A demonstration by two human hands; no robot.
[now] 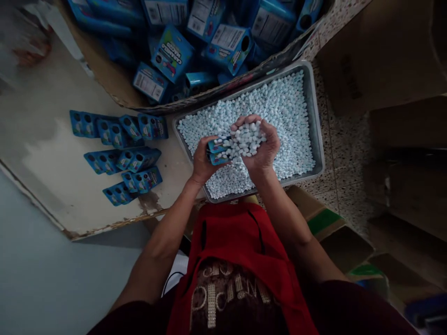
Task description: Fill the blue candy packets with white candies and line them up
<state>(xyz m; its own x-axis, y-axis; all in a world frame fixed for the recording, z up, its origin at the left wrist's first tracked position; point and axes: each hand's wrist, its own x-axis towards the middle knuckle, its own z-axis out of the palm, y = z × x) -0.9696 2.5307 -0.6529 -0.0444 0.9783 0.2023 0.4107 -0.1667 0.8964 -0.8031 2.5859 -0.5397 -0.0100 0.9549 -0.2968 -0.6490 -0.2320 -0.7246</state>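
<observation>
My left hand (204, 163) grips small blue boxes (217, 158) above the left part of a metal tray (318, 139). Beside them, my right hand (263, 146) is cupped, palm up, around a heap of small white candies (248, 138). Some candies lie at the tops of the boxes, between them and my right palm. Many more pale blue-white candies (282, 111) fill the tray beneath both hands. The number of boxes in my left hand is hard to make out.
Left of the tray, several blue boxes stand in rows (122, 160) on a worn pale table (52, 186). A big cardboard carton (101, 79) of blue boxes (172, 53) borders the tray's far side. Brown cartons (384, 60) stand on the speckled floor (344, 172) at right.
</observation>
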